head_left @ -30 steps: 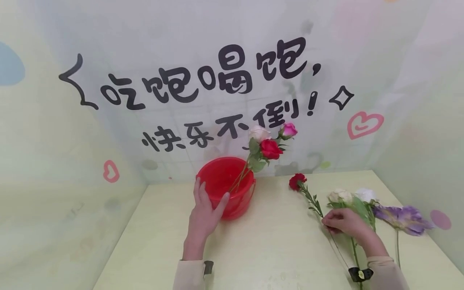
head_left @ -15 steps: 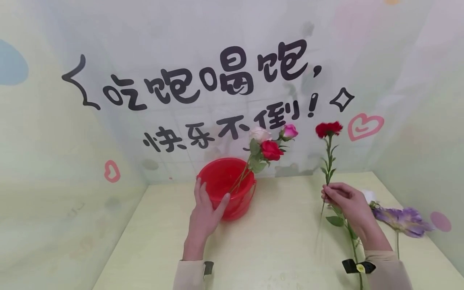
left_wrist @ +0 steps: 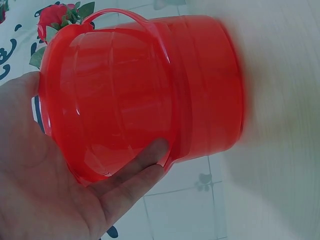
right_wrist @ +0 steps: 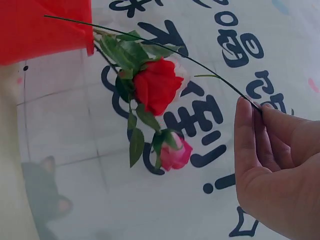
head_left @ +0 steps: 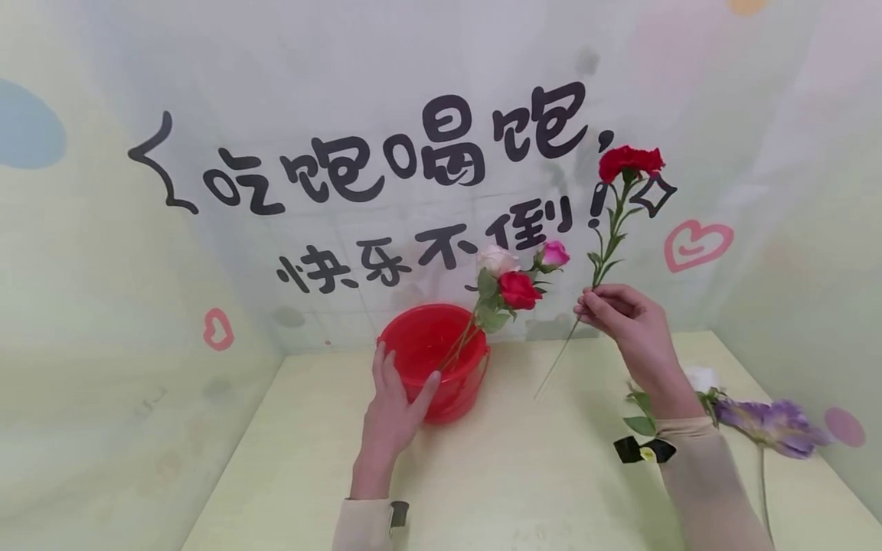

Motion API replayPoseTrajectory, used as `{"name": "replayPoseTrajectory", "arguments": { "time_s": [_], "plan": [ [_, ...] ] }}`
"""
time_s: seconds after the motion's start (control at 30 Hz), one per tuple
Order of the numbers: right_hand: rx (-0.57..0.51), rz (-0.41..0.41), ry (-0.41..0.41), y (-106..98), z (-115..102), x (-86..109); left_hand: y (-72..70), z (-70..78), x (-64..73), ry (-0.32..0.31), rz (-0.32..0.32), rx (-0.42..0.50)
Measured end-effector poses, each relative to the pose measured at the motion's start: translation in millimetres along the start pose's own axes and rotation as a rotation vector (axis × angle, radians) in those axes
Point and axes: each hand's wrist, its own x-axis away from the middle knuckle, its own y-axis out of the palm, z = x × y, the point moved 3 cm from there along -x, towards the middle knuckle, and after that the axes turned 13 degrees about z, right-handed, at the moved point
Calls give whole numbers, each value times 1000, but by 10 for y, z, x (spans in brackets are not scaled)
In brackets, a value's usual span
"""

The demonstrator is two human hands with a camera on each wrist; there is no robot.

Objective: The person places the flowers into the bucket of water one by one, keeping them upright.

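A red plastic bucket [head_left: 463, 398] stands on the table near the back wall. My left hand [head_left: 393, 409] holds its near left side, thumb at the rim and fingers along the wall, as the left wrist view shows. Leaning over the bucket's right rim are a red rose [head_left: 520, 290], a pale pink rose [head_left: 498, 260] and a bright pink rosebud [head_left: 553, 255]. To the right, my right hand [head_left: 630, 317] pinches the stem of a red carnation [head_left: 630, 164], its bloom raised and its thin stem [right_wrist: 200, 65] slanting down left, overlapping the bucket in the right wrist view.
On the table's right side lie a purple flower [head_left: 775, 428] and a white bloom [head_left: 703, 378], partly behind my right forearm. The back wall sheet [head_left: 344, 76] carries large black lettering. The wooden tabletop [head_left: 537, 490] spreads in front of the bucket.
My right hand has lifted the red carnation from beside the other flowers, turned it upright and carried it up and slightly left. My left hand keeps its place on the bucket.
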Motion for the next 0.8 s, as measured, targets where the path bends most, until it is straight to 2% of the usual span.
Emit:
{"name": "replayPoseTrajectory", "arguments": {
  "time_s": [0.3, 0.5, 0.67, 0.8],
  "plan": [
    [-79, 20, -64, 515, -86, -203, -40, 0, -30, 22, 20, 4],
    [-161, 41, -95, 699, -90, -261, -8, 12, -23, 36, 13, 9],
    [-137, 65, -109, 818, 5, -292, 9, 27, 7, 35, 16, 16],
    [-110, 67, -84, 952, 166, -329, -15, 18, 13, 27, 33, 21]
  ]
}}
